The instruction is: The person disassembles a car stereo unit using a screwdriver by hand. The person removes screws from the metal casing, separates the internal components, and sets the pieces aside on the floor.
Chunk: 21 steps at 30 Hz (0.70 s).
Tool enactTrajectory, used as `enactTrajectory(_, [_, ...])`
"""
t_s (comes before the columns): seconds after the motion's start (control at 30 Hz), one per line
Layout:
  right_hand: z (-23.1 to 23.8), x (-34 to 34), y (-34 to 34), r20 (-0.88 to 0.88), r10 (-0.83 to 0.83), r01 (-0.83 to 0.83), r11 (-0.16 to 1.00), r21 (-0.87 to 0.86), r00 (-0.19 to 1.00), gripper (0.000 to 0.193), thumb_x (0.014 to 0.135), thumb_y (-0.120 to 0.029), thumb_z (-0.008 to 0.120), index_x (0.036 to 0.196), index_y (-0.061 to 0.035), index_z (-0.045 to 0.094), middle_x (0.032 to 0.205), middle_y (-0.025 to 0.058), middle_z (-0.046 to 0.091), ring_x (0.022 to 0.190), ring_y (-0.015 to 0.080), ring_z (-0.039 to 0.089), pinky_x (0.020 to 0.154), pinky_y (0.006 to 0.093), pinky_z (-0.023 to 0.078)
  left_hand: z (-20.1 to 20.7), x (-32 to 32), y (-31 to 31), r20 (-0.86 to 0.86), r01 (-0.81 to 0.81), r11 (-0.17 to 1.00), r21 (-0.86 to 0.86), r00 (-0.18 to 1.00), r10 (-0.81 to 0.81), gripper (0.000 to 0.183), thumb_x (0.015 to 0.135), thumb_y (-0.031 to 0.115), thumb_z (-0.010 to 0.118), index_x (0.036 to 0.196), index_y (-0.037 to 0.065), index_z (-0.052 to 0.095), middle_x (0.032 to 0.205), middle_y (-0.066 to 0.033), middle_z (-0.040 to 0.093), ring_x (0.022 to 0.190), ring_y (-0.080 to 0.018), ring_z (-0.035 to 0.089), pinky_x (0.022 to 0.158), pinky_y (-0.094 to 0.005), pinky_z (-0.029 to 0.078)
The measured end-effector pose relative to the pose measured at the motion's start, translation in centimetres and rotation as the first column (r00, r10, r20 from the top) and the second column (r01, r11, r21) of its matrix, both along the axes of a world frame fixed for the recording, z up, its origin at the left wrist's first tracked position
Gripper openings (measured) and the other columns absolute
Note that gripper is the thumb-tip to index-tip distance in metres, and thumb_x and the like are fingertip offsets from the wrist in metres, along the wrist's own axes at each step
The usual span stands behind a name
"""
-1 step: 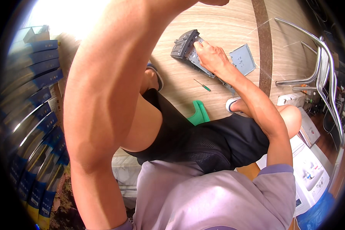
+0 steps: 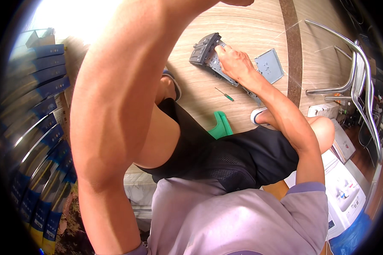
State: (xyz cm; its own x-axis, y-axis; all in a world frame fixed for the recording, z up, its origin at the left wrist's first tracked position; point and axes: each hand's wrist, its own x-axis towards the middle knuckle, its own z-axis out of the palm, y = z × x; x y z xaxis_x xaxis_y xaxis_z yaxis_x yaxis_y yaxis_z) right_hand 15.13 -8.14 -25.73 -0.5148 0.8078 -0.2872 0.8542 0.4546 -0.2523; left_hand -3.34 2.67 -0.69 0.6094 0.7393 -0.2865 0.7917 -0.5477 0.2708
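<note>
Pressing down with right hand [image 2: 235,63] fingers spread flat on a grey metal car-stereo chassis [image 2: 208,53] lying on the wood floor [image 2: 251,25] — best held steady, green-handled screwdriver [image 2: 224,94] just beside. Left hand's [image 2: 238,2] grip raised out of frame — cannot tell.

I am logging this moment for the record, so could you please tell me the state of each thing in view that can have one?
Car stereo chassis: lying on the floor, cover off, under the right hand.
Right hand: resting on the chassis, fingers bent.
Left hand: raised high, mostly out of frame.
Metal cover plate: detached, flat on the floor.
Screwdriver: lying loose, untouched.
Metal chair: upright, unoccupied.
</note>
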Motion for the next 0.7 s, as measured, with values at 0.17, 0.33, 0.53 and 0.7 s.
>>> enactTrajectory(0.17, [-0.7, 0.8, 0.1, -0.051, -0.051, 0.048, 0.997, -0.059, 0.997, 0.025, 0.087, -0.008, 0.062, 0.110, 0.0012, 0.058, 0.106, 0.0256, 0.068, 0.089, 0.0448, 0.071, 0.080, 0.0522, 0.059, -0.2, 0.0, 0.1, 0.002, 0.023, 0.999, 0.027, 1.000, -0.023, 0.023, 0.094, 0.012, 0.061, 0.104, 0.000, 0.078, 0.107, -0.0186, 0.076, 0.099, -0.0317, 0.073, 0.087, -0.0436, 0.058])
enactTrajectory(0.33, [-0.7, 1.7, 0.7, -0.167, -0.103, 0.082, 0.989, -0.126, 0.981, 0.019, 0.087, -0.009, 0.063, 0.102, 0.0004, 0.068, 0.099, 0.0210, 0.072, 0.089, 0.0390, 0.072, 0.079, 0.0463, 0.058, 0.0, 0.0, -0.1, 0.001, 0.036, 0.998, 0.044, 0.999, -0.036, 0.023, 0.094, 0.013, 0.061, 0.105, 0.000, 0.077, 0.107, -0.0183, 0.076, 0.100, -0.0319, 0.072, 0.087, -0.0441, 0.058])
enactTrajectory(0.53, [1.0, 5.8, 2.6, -0.309, -0.377, 0.306, 0.917, -0.254, 0.873, 0.018, 0.084, -0.013, 0.069, 0.095, 0.0014, 0.074, 0.086, 0.0145, 0.075, 0.074, 0.0207, 0.072, 0.070, 0.0359, 0.058, 0.1, -0.4, -0.8, -0.020, 0.041, 0.996, 0.079, 0.999, -0.040, 0.025, 0.095, 0.016, 0.061, 0.105, 0.000, 0.077, 0.106, -0.0179, 0.076, 0.100, -0.0322, 0.072, 0.087, -0.0449, 0.057])
enactTrajectory(0.7, [-0.9, 15.0, 3.9, -0.158, -0.772, 0.658, 0.614, -0.435, 0.616, 0.011, 0.086, -0.008, 0.069, 0.093, -0.0008, 0.072, 0.068, 0.0035, 0.063, 0.053, 0.0120, 0.059, 0.041, 0.0299, 0.047, 0.4, 0.2, -1.3, -0.149, -0.061, 0.997, 0.038, 0.987, 0.066, 0.028, 0.097, 0.021, 0.061, 0.110, 0.000, 0.075, 0.103, -0.0171, 0.076, 0.098, -0.0334, 0.072, 0.087, -0.0463, 0.057])
